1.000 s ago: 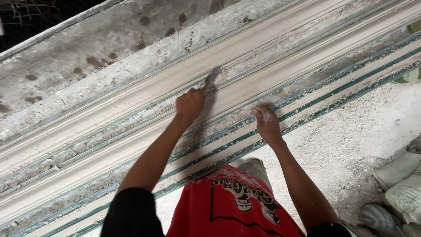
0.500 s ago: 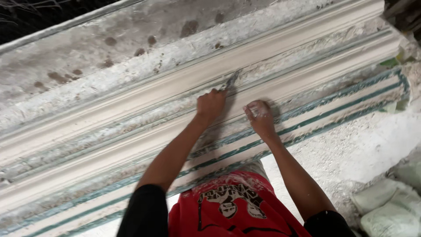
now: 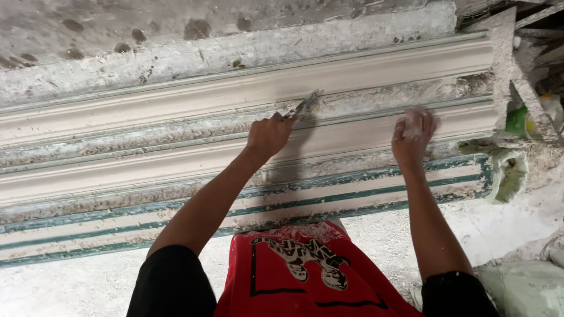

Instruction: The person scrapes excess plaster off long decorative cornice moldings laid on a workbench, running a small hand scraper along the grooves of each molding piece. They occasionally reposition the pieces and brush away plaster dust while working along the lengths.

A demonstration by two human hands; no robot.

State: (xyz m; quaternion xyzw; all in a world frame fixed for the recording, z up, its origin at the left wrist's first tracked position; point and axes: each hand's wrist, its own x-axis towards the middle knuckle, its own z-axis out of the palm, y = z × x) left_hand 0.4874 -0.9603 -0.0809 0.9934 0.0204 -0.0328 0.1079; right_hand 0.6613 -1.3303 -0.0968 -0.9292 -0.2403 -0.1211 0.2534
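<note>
Moulding (image 3: 176,97), long and pale, laid from 9 to 3 o'clock across a crusted bench (image 3: 117,53), with green-edged strips (image 3: 352,188) along the near side. Left hand (image 3: 269,136) at centre, fingers closed round the handle of a small trowel (image 3: 302,107), tip aimed toward 1 o'clock and touching the rough groove between the two smooth ribs.

Probably best done so: lay the tip flat in the groove, press lightly, draw along the line of the ribs in one even stroke, lift clear of the smooth faces to avoid gouging. Steady the wrist against the lower rib.

Right hand (image 3: 414,132) at 3 o'clock from the trowel, resting on the lower rib near the moulding's end; blurred, whitish over the knuckles, so cannot tell whether curled on something or merely pressing.

Farther right, at the 3 o'clock edge: a green and yellow bottle (image 3: 518,120), part hidden behind rubble. Just below it, a slumped pale green sack (image 3: 508,173) against the bench end. At 5 o'clock, dusty white bags (image 3: 520,287) on the floor. No legible label or sign on any.
</note>
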